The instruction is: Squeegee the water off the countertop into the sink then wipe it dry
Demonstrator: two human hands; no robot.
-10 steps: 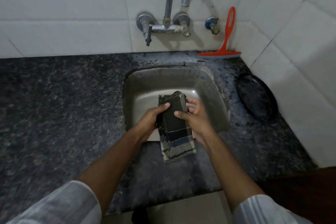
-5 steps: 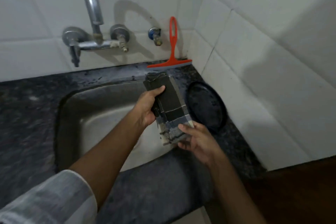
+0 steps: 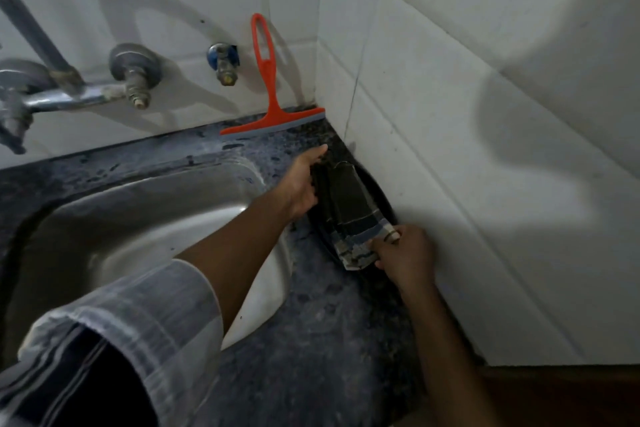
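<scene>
A folded dark cloth (image 3: 349, 208) with a striped lower end lies over a black round plate (image 3: 382, 198) on the dark speckled countertop (image 3: 311, 340), right of the steel sink (image 3: 145, 218). My left hand (image 3: 304, 180) grips the cloth's upper left edge. My right hand (image 3: 401, 253) pinches its striped lower corner. An orange squeegee (image 3: 268, 94) leans upright against the back tiles in the corner, its blade on the counter, touched by neither hand.
A chrome tap (image 3: 69, 87) with two valves and a small blue-capped valve (image 3: 223, 61) sit on the back tiled wall. A white tiled side wall (image 3: 485, 149) runs close along the plate's right. A wooden surface (image 3: 571, 395) lies at bottom right.
Both hands carried the cloth from above the sink rightward to the black plate by the side wall. My view swung right with it.
</scene>
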